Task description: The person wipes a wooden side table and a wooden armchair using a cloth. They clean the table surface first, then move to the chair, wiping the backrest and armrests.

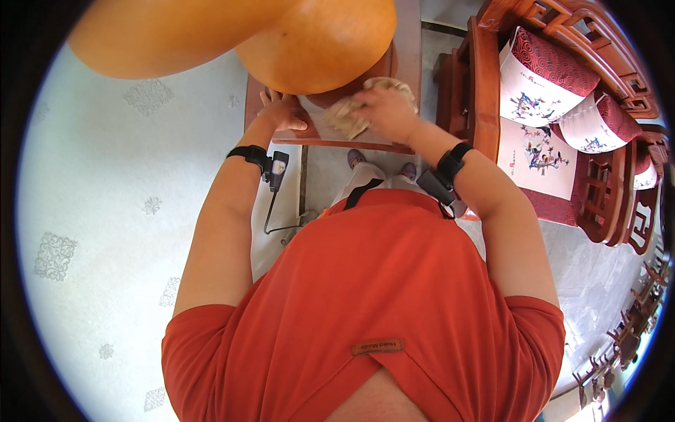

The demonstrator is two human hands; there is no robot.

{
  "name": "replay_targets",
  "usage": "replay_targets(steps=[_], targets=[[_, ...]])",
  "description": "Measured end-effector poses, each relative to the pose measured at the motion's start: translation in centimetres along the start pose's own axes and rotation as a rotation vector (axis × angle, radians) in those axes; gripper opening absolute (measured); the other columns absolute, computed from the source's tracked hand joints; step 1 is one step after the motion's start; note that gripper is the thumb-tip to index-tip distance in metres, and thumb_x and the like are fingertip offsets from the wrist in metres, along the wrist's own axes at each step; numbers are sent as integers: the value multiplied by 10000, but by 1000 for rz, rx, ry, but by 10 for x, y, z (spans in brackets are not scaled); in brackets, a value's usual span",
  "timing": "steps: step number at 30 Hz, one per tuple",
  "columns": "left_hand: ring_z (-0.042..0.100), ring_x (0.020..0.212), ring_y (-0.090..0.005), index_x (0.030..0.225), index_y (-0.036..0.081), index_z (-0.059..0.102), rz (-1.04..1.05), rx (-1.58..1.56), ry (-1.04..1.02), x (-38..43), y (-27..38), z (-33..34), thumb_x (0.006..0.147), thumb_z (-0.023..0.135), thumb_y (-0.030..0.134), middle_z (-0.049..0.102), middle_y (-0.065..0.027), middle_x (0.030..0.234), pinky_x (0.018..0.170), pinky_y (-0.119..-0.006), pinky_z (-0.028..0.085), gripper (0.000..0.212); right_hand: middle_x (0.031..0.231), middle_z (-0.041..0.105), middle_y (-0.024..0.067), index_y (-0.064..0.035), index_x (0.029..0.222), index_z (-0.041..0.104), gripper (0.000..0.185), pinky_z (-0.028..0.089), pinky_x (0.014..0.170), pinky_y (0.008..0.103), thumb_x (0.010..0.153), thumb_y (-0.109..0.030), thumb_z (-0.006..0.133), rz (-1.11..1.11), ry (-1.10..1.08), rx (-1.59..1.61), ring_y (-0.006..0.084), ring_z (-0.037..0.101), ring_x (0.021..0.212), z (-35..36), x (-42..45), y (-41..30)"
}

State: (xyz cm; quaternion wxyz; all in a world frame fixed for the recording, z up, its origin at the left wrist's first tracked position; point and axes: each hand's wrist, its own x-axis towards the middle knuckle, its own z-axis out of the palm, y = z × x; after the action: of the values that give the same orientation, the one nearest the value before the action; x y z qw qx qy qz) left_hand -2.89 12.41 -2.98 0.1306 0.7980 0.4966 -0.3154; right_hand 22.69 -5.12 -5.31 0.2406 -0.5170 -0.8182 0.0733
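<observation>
A large, smooth orange-yellow gourd-shaped object point(316, 42) rests on a dark reddish-brown base point(345, 92) on a wooden tabletop point(316, 138). My left hand point(280, 112) lies on the tabletop at the foot of the rounded body, fingers apart and holding nothing; its fingertips are close under the orange surface. My right hand point(387, 112) is on a crumpled beige cloth point(347, 117), pressed to the tabletop in front of the base; the hand is slightly blurred. Part of the cloth shows beyond the fingers, near the right edge of the table.
At the right stands a carved reddish wooden bench point(485, 84) with embroidered cushions point(543, 84) and a seat pad point(538, 158). A patterned pale wall or floor surface point(116, 184) spans the left. A cable point(268, 211) hangs from the device on my left wrist.
</observation>
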Motion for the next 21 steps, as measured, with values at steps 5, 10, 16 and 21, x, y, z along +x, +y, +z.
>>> replay_targets(steps=[5,10,16,21], targets=[[-20,1439,-521,1554,246,67,0,-25,44,1,-6,7,587,870,440,-86,-192,1604,1088,-634,301,1271,1208,570,7,-235,1049,728,303,467,862,415,785,-172,594,450,80,-288,260,536,1092,-16,6,34],[-20,1443,-512,1553,269,59,21,-4,65,10,-12,11,578,867,439,-87,-187,1605,1081,-630,314,1278,1182,570,17,-244,1043,723,314,477,847,405,764,-133,630,160,7,-42,261,536,1060,18,17,-16],[22,1443,-507,1551,279,111,61,23,154,30,-24,34,562,870,467,-54,-195,1604,1018,-692,338,1261,1334,516,-7,-283,1132,682,448,420,931,458,707,-148,719,101,7,21,266,472,1195,10,10,-27],[58,1439,-511,1551,259,156,78,-95,256,-11,-8,18,586,859,496,51,-224,1594,980,-707,362,1218,1419,428,76,-284,1270,602,589,366,1003,496,709,-191,755,605,-14,-116,334,400,1283,-24,4,-33]])
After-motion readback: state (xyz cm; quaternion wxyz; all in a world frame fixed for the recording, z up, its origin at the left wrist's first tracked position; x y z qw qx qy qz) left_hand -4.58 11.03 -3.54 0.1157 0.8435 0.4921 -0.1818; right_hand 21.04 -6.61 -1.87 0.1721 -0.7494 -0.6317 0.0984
